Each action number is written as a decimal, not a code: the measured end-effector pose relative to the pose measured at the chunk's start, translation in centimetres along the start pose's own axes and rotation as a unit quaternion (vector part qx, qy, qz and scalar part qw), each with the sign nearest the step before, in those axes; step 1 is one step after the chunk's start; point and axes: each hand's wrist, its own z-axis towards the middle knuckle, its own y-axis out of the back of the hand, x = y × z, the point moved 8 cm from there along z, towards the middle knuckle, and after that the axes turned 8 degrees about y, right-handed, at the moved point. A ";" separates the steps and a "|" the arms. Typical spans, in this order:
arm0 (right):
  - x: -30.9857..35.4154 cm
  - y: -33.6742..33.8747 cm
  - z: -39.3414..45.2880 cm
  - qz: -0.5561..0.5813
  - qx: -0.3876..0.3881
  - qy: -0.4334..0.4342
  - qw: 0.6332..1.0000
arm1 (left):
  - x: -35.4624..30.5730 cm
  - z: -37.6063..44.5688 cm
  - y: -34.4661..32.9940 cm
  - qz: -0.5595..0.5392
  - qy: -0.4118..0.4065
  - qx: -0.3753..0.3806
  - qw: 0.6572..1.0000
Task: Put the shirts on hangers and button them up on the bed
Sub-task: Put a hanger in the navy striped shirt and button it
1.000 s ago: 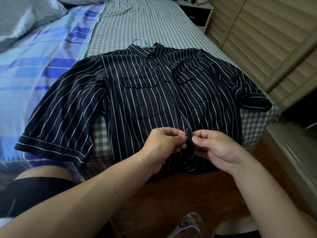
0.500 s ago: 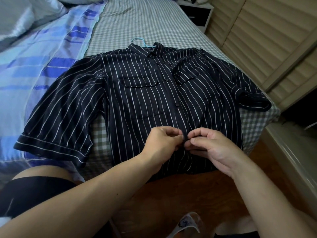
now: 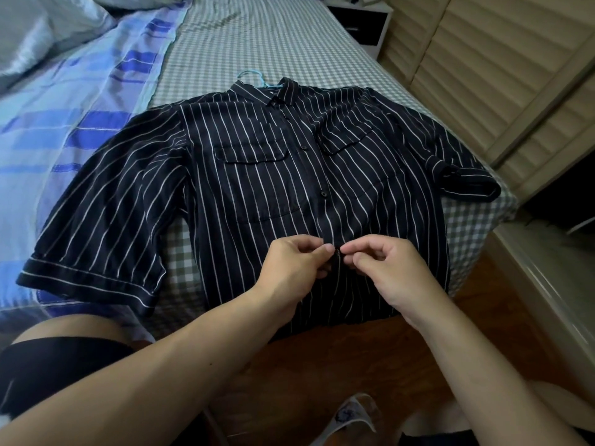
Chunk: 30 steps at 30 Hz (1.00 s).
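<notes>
At the near edge of the bed (image 3: 257,43), a dark striped shirt (image 3: 257,188) lies face up on the checked sheet, its collar pointing away and its hem hanging a little over the edge toward the person. A light blue hanger (image 3: 254,79) is already inside it; only the hook shows, poking out above the collar. The step in hand looks like buttoning, and it seems well along: the placket is closed from the collar down, with two buttons visible on it at chest height, and both hands now work at a lower point on the front. The left hand (image 3: 294,263) pinches the left side of the placket between thumb and curled fingers, and the right hand (image 3: 386,268) pinches the facing side just beside it, fingertips of the two hands almost touching. Something small sits between them, probably a button at its hole, but whether it has gone through cannot be told. The next move likely calls for pushing that button fully through while the other hand holds the cloth taut, then sliding both hands down toward the hem to check for any remaining button. A blue patterned quilt (image 3: 80,107) lies alongside on the left.
</notes>
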 end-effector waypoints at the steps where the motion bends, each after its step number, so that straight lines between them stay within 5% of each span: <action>1: 0.3 0.3 0.1 -0.023 -0.019 0.025 0.999 | 0.0 0.0 0.0 -0.007 0.000 -0.001 1.000; 4: 2.1 1.0 0.2 -0.110 -0.067 0.134 0.983 | 0.1 0.1 -0.1 -0.028 0.005 -0.002 1.000; 7: 3.1 0.2 0.3 -0.185 -0.028 0.236 0.954 | -0.2 0.0 0.1 -0.001 -0.012 -0.009 1.000; 14: 4.2 -1.3 0.2 -0.303 0.005 0.345 0.888 | -2.1 -0.2 0.8 0.166 -0.140 -0.074 0.973; 21: 4.3 -3.1 -0.6 -0.389 0.002 0.353 0.851 | -2.7 -0.5 0.9 0.239 -0.180 -0.090 0.950; 30: 3.3 -1.9 -0.3 -0.332 -0.051 0.305 0.891 | -2.4 -0.4 0.0 0.262 -0.138 -0.042 0.954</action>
